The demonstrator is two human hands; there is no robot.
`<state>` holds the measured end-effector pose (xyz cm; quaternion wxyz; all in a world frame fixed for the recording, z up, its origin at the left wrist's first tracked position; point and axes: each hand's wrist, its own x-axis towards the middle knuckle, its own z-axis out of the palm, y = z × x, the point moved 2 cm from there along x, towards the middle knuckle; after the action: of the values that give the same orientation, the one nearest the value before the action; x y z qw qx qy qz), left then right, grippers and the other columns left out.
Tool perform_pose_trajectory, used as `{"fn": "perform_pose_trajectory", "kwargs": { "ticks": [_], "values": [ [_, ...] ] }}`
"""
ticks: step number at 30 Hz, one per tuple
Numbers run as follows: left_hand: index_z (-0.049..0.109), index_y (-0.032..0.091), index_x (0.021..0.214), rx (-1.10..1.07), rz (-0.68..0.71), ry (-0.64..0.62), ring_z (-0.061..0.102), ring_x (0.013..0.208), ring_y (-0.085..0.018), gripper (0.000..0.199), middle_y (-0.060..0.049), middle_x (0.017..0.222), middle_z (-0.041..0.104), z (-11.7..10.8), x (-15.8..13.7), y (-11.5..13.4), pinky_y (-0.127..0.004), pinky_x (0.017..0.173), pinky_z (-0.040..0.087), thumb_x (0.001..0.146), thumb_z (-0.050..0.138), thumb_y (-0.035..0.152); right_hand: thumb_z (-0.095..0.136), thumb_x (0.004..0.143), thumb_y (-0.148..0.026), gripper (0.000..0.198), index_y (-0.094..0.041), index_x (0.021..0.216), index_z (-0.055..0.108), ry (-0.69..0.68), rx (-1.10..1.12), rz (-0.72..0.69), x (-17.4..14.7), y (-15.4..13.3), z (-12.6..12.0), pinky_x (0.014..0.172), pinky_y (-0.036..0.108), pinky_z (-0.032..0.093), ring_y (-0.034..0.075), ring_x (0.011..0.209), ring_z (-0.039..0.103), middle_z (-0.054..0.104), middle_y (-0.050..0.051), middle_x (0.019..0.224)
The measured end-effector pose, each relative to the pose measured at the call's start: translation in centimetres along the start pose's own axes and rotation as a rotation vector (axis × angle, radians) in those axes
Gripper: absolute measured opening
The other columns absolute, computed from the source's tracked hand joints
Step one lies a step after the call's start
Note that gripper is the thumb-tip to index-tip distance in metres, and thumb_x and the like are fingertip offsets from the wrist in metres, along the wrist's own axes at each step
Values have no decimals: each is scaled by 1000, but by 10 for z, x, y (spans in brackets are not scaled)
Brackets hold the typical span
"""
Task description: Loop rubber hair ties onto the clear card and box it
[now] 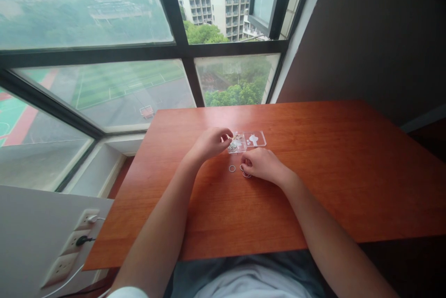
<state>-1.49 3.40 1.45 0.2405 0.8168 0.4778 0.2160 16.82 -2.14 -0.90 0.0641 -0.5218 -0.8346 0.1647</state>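
A small clear plastic box (237,149) stands on the table, its lid (261,143) folded back to the right and marked with a white paw-like print. Several small pale rings (231,147) lie inside the box. My left hand (212,143) is at the box's left side, thumb and fingertips pinched together; what they hold is too small to make out. In front of the box, my right hand (265,164) has its fingers curled down over a ring that partly shows at the fingertips. One loose ring (232,168) lies between the hands, and overlapping rings (247,175) lie under the right fingertips.
The reddish-brown wooden table (348,168) reaches far to the right. Beyond its back edge are dark-framed windows (237,49), one pane swung outward. Wall sockets (74,242) with plugs and cables are at the lower left, beside the table's left edge.
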Motion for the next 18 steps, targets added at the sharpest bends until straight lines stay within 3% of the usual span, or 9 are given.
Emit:
{"fn": "perform_pose_trajectory", "kwargs": {
  "ticks": [18],
  "values": [
    [69, 17, 91, 6, 33, -1, 58, 64, -12, 20, -4, 80, 70, 0, 1, -1, -20, 55, 41, 81, 55, 25, 61, 79, -24, 7, -24, 80, 68, 132, 164, 59, 2, 12, -3, 56, 23, 30, 11, 65, 57, 68, -3, 72]
  ]
}}
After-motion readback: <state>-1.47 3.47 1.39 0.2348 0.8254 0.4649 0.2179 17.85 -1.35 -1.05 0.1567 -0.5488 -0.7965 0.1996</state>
